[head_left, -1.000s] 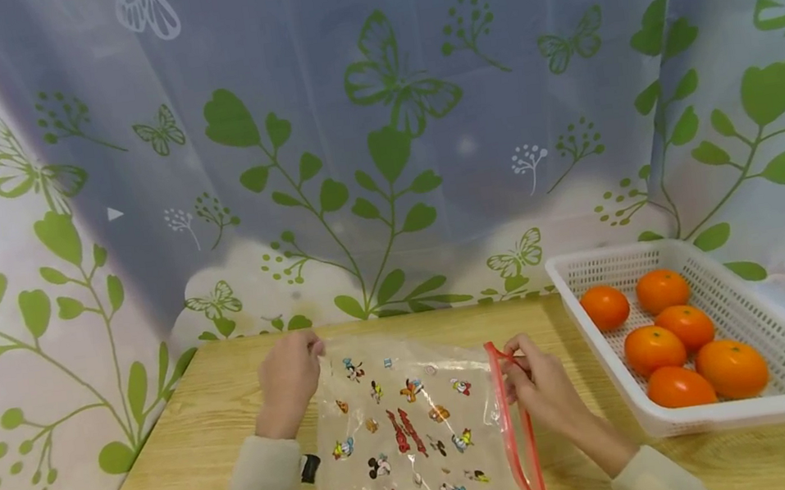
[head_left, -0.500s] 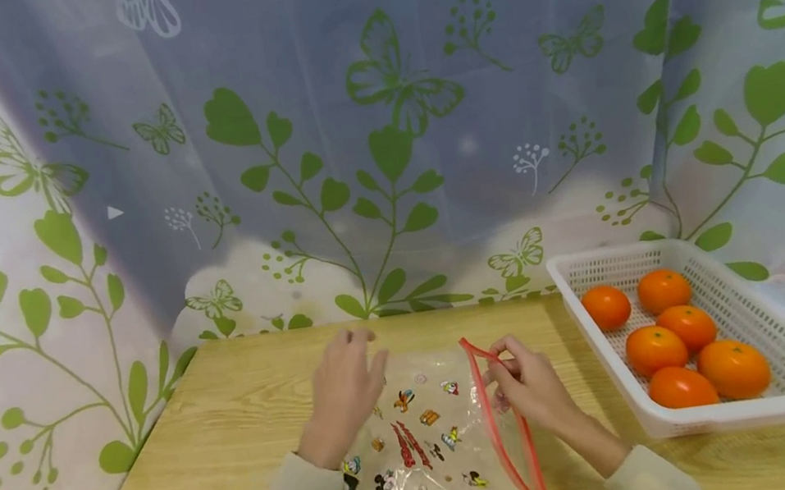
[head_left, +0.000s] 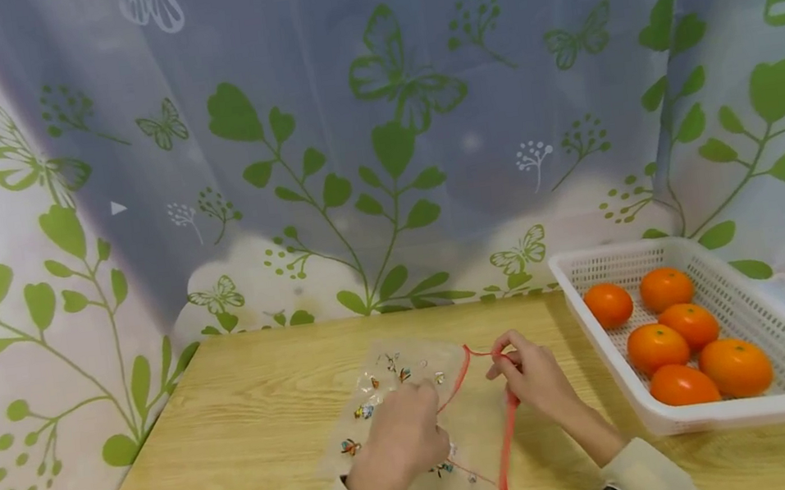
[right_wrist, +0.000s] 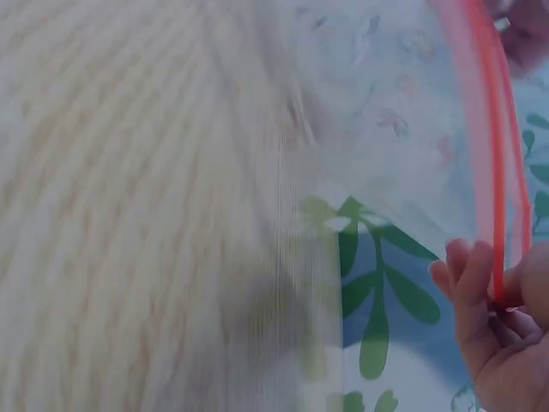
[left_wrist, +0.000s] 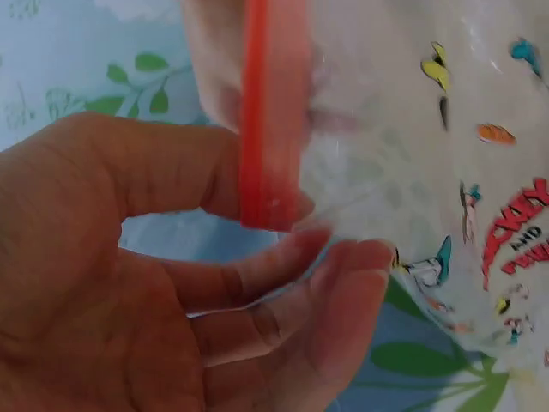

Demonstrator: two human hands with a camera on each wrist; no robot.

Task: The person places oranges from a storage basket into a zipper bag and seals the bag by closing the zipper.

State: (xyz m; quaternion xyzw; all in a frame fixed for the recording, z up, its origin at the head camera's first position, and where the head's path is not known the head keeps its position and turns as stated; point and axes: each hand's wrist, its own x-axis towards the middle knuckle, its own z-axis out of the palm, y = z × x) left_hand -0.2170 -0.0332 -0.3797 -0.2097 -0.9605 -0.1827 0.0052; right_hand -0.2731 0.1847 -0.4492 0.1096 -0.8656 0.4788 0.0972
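Note:
A clear zip bag printed with small cartoon figures lies slanted over the table, its red zip strip toward the right. My left hand holds the near side of the opening, fingers bent; it covers part of the strip and the bag. In the left wrist view, its fingers stand round the end of the red strip. On the other side of the opening, my right hand pinches the red edge between thumb and fingers, also visible in the right wrist view. Between the hands the two red edges stand apart.
To the right stands a white plastic basket holding several oranges. The wooden table ends at the back against a curtain printed with green leaves and butterflies.
My left hand has left the bag's far left corner and come right and nearer, onto the opening. The bag has turned, and its red edges have spread. The right hand stays at the strip.

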